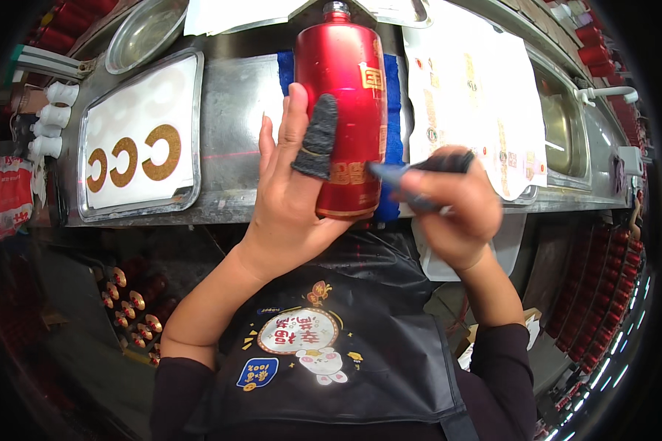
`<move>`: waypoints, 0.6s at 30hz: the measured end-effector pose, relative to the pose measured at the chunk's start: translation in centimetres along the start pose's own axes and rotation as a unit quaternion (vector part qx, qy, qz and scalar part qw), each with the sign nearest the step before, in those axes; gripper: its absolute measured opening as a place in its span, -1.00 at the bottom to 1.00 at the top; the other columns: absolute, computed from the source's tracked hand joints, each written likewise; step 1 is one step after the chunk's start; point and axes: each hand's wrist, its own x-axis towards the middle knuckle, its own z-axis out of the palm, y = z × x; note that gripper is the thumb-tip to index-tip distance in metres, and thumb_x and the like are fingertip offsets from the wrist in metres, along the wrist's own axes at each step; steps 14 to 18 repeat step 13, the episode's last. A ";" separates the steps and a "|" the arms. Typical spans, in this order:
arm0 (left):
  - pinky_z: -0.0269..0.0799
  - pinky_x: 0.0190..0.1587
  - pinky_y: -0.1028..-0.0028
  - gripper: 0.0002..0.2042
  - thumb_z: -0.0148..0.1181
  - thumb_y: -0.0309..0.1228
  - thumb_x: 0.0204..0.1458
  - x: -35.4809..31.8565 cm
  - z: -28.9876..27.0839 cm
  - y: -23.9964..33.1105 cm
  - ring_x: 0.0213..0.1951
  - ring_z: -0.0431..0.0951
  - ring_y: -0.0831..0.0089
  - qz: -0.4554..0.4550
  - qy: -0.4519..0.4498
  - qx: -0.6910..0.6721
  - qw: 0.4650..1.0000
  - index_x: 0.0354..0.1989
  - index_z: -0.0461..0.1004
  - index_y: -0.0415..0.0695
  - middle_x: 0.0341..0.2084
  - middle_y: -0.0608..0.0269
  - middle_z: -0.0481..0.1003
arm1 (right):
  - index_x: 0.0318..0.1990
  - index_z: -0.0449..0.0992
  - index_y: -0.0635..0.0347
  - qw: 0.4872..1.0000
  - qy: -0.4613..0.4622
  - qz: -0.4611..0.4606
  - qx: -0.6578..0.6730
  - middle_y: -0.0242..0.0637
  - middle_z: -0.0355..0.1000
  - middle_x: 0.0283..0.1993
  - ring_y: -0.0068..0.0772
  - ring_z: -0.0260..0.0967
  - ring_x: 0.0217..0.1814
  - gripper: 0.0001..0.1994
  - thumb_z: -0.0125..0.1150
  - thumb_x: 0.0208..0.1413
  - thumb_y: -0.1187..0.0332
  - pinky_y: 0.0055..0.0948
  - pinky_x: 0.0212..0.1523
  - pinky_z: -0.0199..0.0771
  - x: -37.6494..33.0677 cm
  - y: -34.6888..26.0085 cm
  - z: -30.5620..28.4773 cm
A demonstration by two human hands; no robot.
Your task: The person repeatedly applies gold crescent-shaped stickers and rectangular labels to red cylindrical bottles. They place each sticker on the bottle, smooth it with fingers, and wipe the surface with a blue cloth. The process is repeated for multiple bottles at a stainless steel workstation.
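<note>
A glossy red bottle (338, 73) with gold lettering stands in the middle, its metallic neck pointing away from me. My left hand (283, 198) grips its lower left side, with a dark grey cloth cover (318, 140) on one finger pressed against the red surface; two other fingers stretch up beside the bottle. My right hand (460, 206) is closed around a black and blue-grey handheld tool (397, 175), smeared by motion. The tool's tip is at the bottle's lower right edge, near the gold band; whether it touches I cannot tell.
A blue cloth (393, 132) lies behind the bottle on the metal counter (235, 132). At left are a tray (193, 147) with gold C-shaped decals and a metal bowl (146, 37). On the right, a decal sheet (485, 95) lies beside a sink (585, 158). Red bottles (592, 301) line a rack.
</note>
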 end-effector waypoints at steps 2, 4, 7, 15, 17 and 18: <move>-0.16 0.38 -0.33 0.00 0.59 -0.17 -0.20 0.0 -0.1 -0.2 0.50 -0.02 -0.23 -0.019 0.000 -0.035 0.999 0.44 0.18 -0.20 0.49 -0.38 -0.10 | -0.07 0.60 0.13 0.992 -0.044 -0.114 0.045 -0.27 0.58 -0.35 -0.23 0.49 -0.39 -0.59 0.48 -0.15 0.60 -0.33 -0.37 0.48 0.2 -0.4 1.0; -0.17 0.40 -0.30 0.05 0.60 -0.16 -0.20 -0.3 0.1 -0.3 0.51 -0.03 -0.22 -0.068 0.001 -0.126 0.990 0.48 0.10 -0.22 0.49 -0.39 -0.11 | -0.13 0.61 0.14 0.994 -0.024 -0.081 0.067 -0.31 0.50 -0.39 -0.27 0.44 -0.40 -0.61 0.48 -0.21 0.60 -0.37 -0.41 0.44 0.6 -1.4 1.0; -0.18 0.42 -0.25 0.12 0.60 -0.15 -0.21 -0.8 0.1 -0.7 0.51 -0.06 -0.22 -0.075 -0.012 -0.104 0.992 0.51 0.01 -0.23 0.49 -0.40 -0.12 | -0.27 0.63 0.17 0.994 0.018 -0.104 -0.002 -0.41 0.38 -0.45 -0.31 0.39 -0.42 -0.70 0.46 -0.27 0.58 -0.36 -0.45 0.39 1.7 -1.0 0.6; -0.35 0.46 -0.19 0.23 0.61 -0.07 -0.22 0.2 -0.7 -0.7 0.54 -0.19 -0.19 -0.087 -0.068 -0.109 0.988 0.54 -0.14 -0.27 0.49 -0.39 -0.09 | -0.22 0.60 0.11 0.994 -0.033 0.003 0.108 -0.20 0.41 -0.39 -0.04 0.43 -0.34 -0.79 0.40 -0.07 0.43 -0.23 -0.29 0.47 7.5 0.8 2.4; -0.35 0.46 -0.19 0.23 0.61 -0.07 -0.22 0.2 -0.7 -0.7 0.54 -0.19 -0.19 -0.087 -0.068 -0.109 0.988 0.54 -0.14 -0.27 0.49 -0.39 -0.09 | -0.22 0.60 0.11 0.994 -0.033 0.003 0.108 -0.20 0.41 -0.39 -0.04 0.43 -0.34 -0.79 0.40 -0.07 0.43 -0.23 -0.29 0.47 7.5 0.8 2.4; -0.35 0.46 -0.19 0.23 0.61 -0.07 -0.22 0.2 -0.7 -0.7 0.54 -0.19 -0.19 -0.087 -0.068 -0.109 0.988 0.54 -0.14 -0.27 0.49 -0.39 -0.09 | -0.22 0.60 0.11 0.994 -0.033 0.003 0.108 -0.20 0.41 -0.39 -0.04 0.43 -0.34 -0.79 0.40 -0.07 0.43 -0.23 -0.29 0.47 7.5 0.8 2.4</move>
